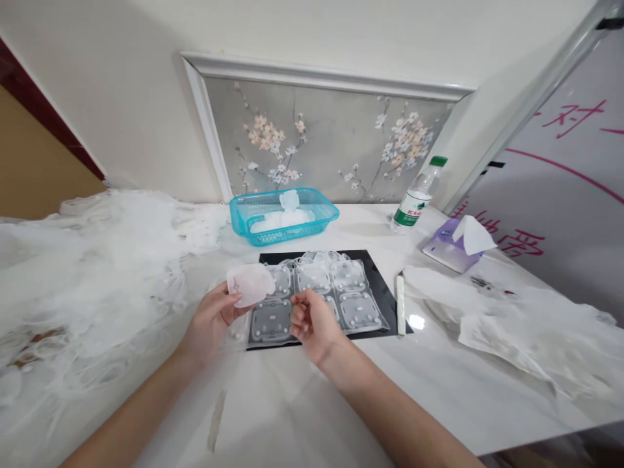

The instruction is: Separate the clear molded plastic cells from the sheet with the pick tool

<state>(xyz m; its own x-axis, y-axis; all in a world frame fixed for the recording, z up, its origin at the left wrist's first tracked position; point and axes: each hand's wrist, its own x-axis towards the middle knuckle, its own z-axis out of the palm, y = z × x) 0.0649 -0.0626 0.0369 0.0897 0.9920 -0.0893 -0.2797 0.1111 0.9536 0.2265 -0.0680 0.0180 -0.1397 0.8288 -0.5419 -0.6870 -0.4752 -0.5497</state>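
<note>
Between the thumb and fingers of my left hand [212, 318] is a thin, translucent whitish piece with rounded corners [251, 284], raised above the left side of a black mat [377, 292]. My right hand [314, 322] is closed, its thumb and index finger pinched just right of that piece without touching it. What the pinch holds, if anything, is too small to make out. Under both hands, a clear moulded sheet [361, 309] with several rounded-square sections lies on the mat. My right hand hides part of its lower middle.
A blue plastic basket [238, 224] behind the mat holds white pieces. Heaped translucent scraps [97, 279] cover the left. A white-handled cutter [400, 305] lies by the mat, with more sheets [517, 338] rightward. A water bottle [414, 201] and tissue pack [451, 250] stand back right.
</note>
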